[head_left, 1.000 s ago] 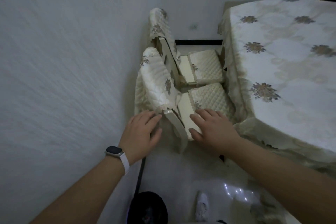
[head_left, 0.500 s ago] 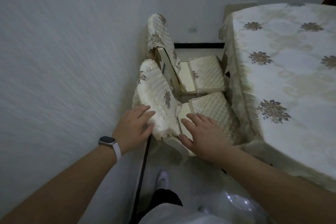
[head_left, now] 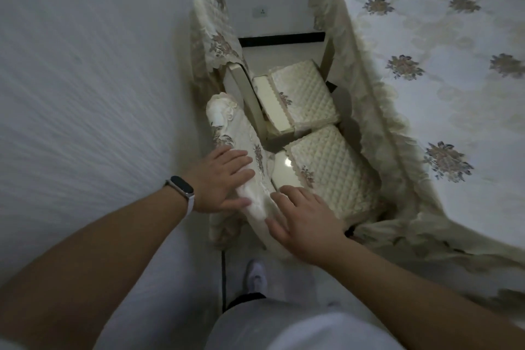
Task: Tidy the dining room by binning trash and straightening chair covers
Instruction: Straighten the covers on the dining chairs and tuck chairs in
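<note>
Two chairs stand between the wall and the table, each with a cream quilted cover. The near chair's back cover [head_left: 227,133] has floral embroidery and lies over the backrest top. My left hand [head_left: 220,179], a watch on its wrist, lies flat on the wall side of that cover with fingers straight. My right hand [head_left: 301,221] rests with fingers spread on the seat side of the same backrest, low on the cover's edge. The near seat cushion cover [head_left: 329,173] leaves a strip of bare seat showing. The far chair's back cover [head_left: 213,31] hangs loose.
A table with a cream floral tablecloth [head_left: 443,94] fills the right side, its cloth hanging down to the chairs. A white wall [head_left: 85,94] runs close on the left. The far chair's seat cushion [head_left: 304,94] sits beyond. My shoe [head_left: 255,278] is on the pale floor.
The camera has moved closer, over the near chair. Both hands have slid along the backrest cover, and the cover now sits lower and smoother, hiding the frame edge that showed before.
</note>
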Demonstrator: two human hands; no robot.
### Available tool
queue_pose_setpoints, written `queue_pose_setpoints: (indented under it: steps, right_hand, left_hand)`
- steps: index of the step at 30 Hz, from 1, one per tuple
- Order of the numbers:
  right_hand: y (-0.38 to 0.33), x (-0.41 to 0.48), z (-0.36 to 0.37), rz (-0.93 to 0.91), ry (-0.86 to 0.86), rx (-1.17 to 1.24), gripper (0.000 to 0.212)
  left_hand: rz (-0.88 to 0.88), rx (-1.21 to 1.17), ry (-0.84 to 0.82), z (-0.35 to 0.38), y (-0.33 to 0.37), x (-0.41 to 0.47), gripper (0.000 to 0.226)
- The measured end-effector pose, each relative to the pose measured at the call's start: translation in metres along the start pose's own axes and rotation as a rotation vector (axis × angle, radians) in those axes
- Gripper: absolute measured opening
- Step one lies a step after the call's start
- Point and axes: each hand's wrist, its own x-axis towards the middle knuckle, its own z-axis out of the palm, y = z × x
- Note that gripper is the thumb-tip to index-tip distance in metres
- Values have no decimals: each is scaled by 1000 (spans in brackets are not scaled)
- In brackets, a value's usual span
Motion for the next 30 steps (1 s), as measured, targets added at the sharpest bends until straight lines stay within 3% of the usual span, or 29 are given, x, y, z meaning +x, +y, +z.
queue_pose_setpoints:
  steps: [3,11,30]
  right_hand:
    - [-14,9,10,49,-38,44,44]
    - [-28,18,34,137,63,144,51]
    - [3,10,32,203,298,112,46]
  left_hand:
    - [85,-41,58,6,-20,8,64]
    - [117,-122,142,16,-33,16,66]
    - [128,-135,258,27,-17,59,53]
